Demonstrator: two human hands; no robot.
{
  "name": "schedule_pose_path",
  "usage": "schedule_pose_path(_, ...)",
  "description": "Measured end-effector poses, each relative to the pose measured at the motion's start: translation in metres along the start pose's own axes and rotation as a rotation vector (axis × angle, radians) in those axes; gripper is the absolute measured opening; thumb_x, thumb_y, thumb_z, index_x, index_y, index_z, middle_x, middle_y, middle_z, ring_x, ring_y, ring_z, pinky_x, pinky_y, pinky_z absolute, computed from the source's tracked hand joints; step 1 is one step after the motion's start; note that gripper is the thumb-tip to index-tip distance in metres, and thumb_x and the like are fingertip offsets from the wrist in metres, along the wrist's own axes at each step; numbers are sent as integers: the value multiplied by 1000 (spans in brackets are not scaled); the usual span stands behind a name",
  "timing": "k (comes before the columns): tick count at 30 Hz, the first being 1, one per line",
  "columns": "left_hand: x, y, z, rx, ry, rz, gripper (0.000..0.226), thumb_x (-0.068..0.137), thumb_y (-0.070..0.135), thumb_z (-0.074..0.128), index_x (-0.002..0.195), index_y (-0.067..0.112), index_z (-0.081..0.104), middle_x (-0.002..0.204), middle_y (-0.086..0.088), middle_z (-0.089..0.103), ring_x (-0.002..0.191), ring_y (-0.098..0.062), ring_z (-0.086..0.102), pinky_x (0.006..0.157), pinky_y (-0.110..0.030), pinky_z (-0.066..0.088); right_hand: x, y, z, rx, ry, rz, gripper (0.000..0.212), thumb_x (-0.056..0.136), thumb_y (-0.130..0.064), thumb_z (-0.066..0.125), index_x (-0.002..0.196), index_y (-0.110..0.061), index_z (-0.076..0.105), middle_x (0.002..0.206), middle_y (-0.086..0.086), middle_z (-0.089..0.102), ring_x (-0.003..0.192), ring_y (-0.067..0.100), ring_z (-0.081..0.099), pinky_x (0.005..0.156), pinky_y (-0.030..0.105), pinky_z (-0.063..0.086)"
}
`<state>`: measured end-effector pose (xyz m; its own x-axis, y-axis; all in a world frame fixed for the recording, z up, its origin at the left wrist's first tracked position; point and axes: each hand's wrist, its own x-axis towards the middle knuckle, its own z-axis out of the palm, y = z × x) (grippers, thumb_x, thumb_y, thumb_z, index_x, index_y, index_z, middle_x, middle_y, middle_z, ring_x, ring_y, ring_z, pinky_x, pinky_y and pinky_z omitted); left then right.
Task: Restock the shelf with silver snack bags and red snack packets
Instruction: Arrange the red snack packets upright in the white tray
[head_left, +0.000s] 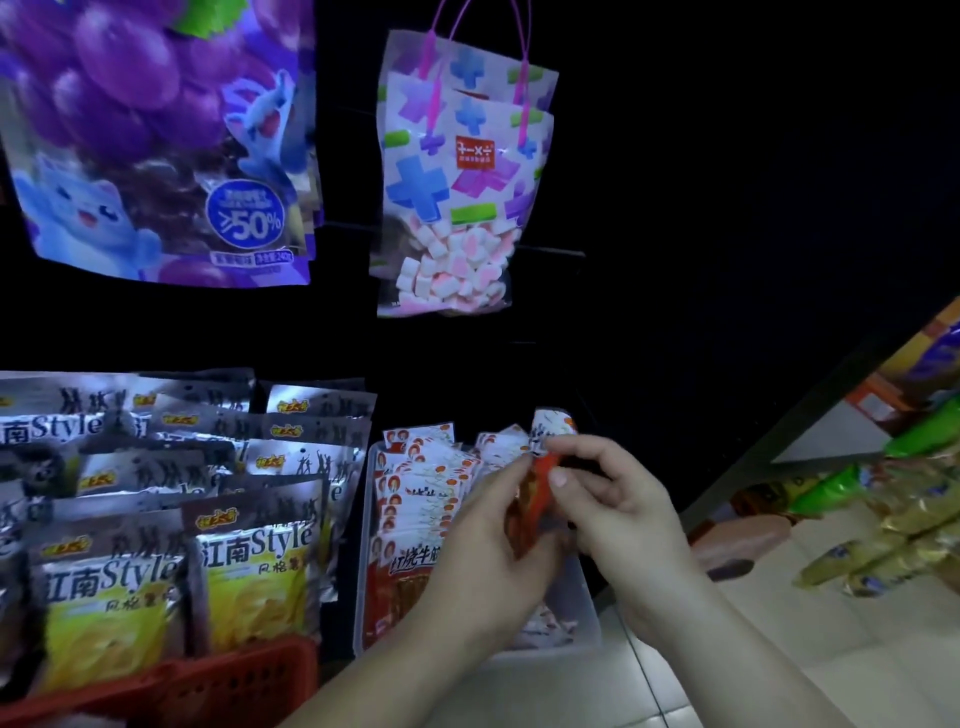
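Red basket (234, 680), nearest at lower left, is carrying silver bags (249, 561) that are standing upright in overlapping rows and reaching back along the shelf. Left hand (483, 551) and right hand (623, 514) are meeting just right of it, over a clear tub (582, 603). Left fingers (511, 478) are curling round a red packet (540, 483) from below; the right thumb and forefinger are pinching its upper edge, both hands closed on it. Whether more than one packet is being held cannot be told. Stocked packets (415, 499) are standing in a tight file along the tub's left side, just under the hands. Tiled floor (779, 649) is showing on the right. Farther up, a marshmallow bag (457, 208) and a purple grape bag (156, 140) are hanging against the dark back.
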<state>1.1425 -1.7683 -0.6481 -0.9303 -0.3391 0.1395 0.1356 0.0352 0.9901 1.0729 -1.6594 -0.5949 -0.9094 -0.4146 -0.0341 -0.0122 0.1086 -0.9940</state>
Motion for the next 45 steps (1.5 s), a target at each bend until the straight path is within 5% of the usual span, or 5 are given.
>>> schedule_pose_path(7, 10, 9, -20, -324, 19, -129, 45, 103, 6, 57, 140, 31, 57, 124, 4, 72, 116, -15, 69, 96, -32, 56, 5, 10, -3, -91, 18, -10, 71, 93, 3, 68, 141, -48, 52, 117, -2, 74, 105, 15, 73, 94, 45, 60)
schedule_pose_path(22, 10, -3, -31, -199, 74, -171, 69, 97, -5, 60, 141, 48, 51, 101, 21, 72, 68, -17, 71, 67, -48, 63, 13, 25, -9, -349, 87, -61, 49, 88, -2, 76, 116, -41, 67, 115, 2, 63, 85, 16, 72, 73, 27, 61)
schedule_pose_path(31, -3, -27, -9, 496, -5, 391, 29, 90, 6, 66, 108, 29, 67, 124, 25, 60, 114, -2, 58, 94, -29, 50, 15, 24, 2, -66, 78, -13, 64, 91, -20, 77, 139, -54, 51, 113, 7, 74, 104, 18, 73, 95, 48, 59)
schedule_pose_path(38, 3, -36, -26, 275, 6, 39, 42, 94, 27, 71, 122, 56, 58, 147, 26, 46, 137, 2, 42, 111, -31, 44, 16, 28, -7, -148, -9, -33, 89, 96, 11, 57, 140, -65, 40, 105, 10, 76, 94, 41, 72, 87, 61, 56)
schedule_pose_path(45, 24, -47, -27, -1, 64, -128, 40, 88, -1, 75, 113, 30, 73, 78, 19, 67, 64, 1, 62, 55, -13, 48, 25, 34, -22, -254, -85, 10, 28, 95, -3, 69, 111, -26, 70, 100, 4, 78, 91, 31, 75, 81, 57, 60)
